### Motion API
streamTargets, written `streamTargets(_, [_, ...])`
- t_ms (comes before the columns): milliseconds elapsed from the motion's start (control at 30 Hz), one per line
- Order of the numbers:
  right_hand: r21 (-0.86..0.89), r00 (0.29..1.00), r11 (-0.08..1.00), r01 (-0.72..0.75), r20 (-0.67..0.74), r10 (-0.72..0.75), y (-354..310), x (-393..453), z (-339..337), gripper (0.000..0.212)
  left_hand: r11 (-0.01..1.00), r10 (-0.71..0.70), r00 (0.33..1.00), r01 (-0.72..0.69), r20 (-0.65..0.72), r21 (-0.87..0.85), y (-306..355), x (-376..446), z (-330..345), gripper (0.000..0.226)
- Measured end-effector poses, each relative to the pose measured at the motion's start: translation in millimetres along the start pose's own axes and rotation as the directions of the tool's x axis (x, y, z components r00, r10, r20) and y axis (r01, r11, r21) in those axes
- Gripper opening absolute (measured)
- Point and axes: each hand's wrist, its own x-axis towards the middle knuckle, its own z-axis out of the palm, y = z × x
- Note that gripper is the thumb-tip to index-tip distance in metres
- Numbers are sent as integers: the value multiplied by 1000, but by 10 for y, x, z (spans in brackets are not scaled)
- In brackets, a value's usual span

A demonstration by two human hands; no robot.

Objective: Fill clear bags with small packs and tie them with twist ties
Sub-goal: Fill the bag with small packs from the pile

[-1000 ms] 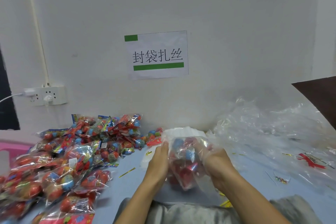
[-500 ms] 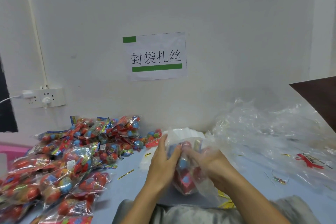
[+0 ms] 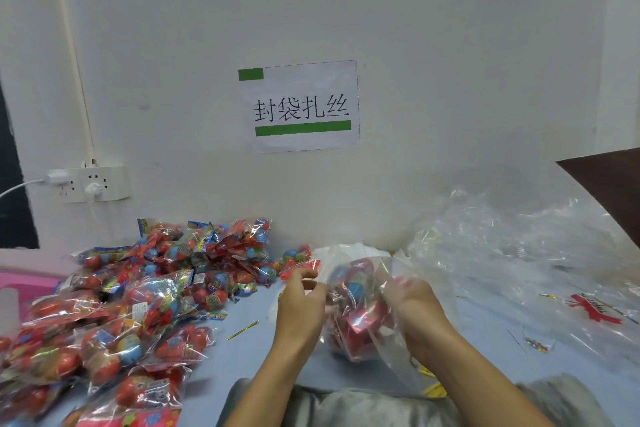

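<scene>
A clear bag (image 3: pixel 360 309) holding red and blue small packs sits between my hands above the blue table's near edge. My left hand (image 3: pixel 299 305) pinches the bag's left side with curled fingers. My right hand (image 3: pixel 414 309) grips the bag's right side, its fingers partly behind the plastic film. Filled, tied bags (image 3: pixel 104 333) lie heaped at the left. Loose small packs (image 3: pixel 207 253) pile against the wall. A yellow twist tie (image 3: pixel 242 329) lies on the table left of my left arm. More yellow ties (image 3: pixel 433 390) show near my right forearm.
A heap of empty clear bags (image 3: pixel 519 253) fills the right side of the table. A pink container (image 3: pixel 24 283) stands at the far left. A power strip (image 3: pixel 88 184) hangs on the wall. A dark board (image 3: pixel 613 191) juts in at the right.
My left hand has slid off the bag's front to its left edge, and the bag has tilted and shifted slightly right between my hands.
</scene>
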Motion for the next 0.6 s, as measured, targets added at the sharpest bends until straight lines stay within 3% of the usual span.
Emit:
streamTargets(100, [-105, 1000, 994, 15, 25, -13, -12, -10, -40, 39, 999, -18, 996, 21, 84, -42, -13, -44, 37, 27])
streamTargets(200, [-103, 992, 995, 0, 125, 13, -92, -87, -52, 54, 1000, 10, 999, -9, 41, -6, -57, -64, 62, 23])
streamTargets(367, [-223, 998, 975, 18, 70, -3, -117, -99, -83, 35, 999, -23, 1000, 22, -13, -43, -39, -48, 41, 21])
streamTargets(500, [-347, 999, 937, 29, -10, -35, -106, -91, -101, 20, 992, -70, 987, 85, 145, -97, 31, -12, -34, 21])
streamTargets(600, [-305, 1000, 952, 20, 1, -20, -99, -78, -84, 19, 999, -28, 969, 34, 246, -20, 13, -19, -77, 27])
